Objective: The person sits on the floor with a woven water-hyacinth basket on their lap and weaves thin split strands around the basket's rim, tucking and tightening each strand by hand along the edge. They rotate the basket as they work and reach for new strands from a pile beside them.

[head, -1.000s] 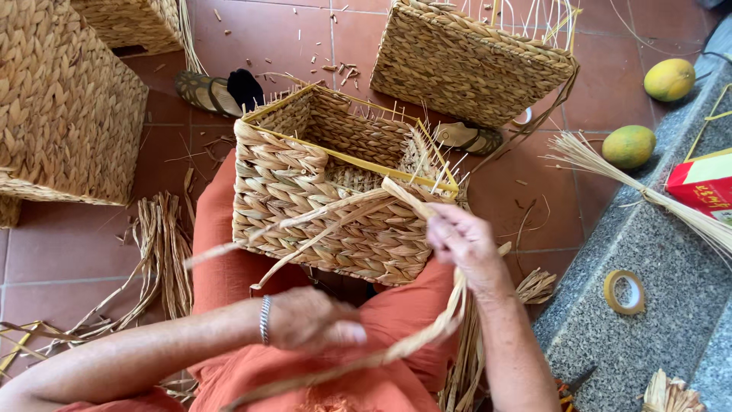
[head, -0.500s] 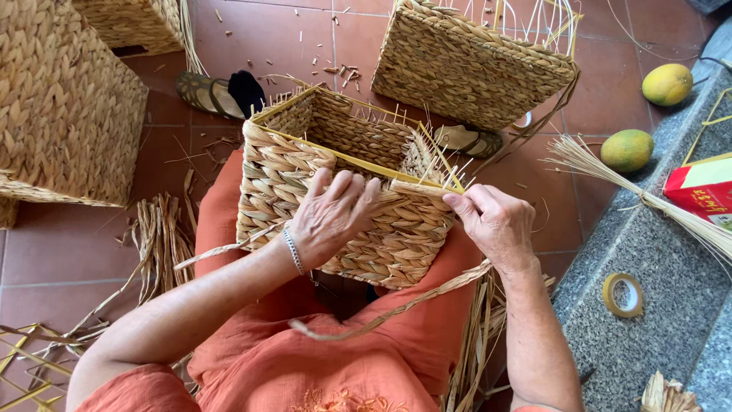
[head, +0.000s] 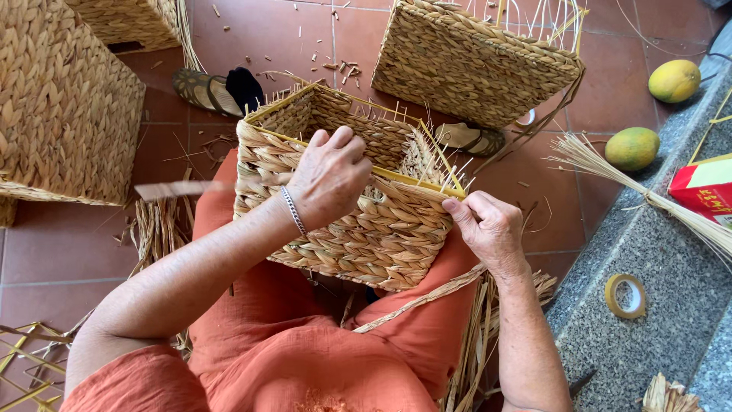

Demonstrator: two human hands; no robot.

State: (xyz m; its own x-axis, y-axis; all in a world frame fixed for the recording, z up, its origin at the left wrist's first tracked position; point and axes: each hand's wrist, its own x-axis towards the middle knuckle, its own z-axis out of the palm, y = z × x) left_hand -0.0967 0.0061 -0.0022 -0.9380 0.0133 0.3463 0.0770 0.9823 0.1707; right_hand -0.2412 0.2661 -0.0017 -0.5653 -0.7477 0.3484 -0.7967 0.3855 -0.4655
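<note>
left hand (head: 329, 177): moved up onto the basket (head: 358, 206) rim, fingers curled over it
right hand (head: 488, 227): pinching the strand (head: 427, 299) now pulled snug at the rim

Person in orange clothes, seen from above, arms bare.
The left hand (head: 329, 177) and right hand (head: 488, 229) wear no gloves or rings that show. A thin silver chain bracelet (head: 292, 210) circles the left wrist. The loose orange garment (head: 305, 343) of crinkled, lightweight cloth covers shoulder and lap; both forearms are uncovered to above the elbow.
</note>
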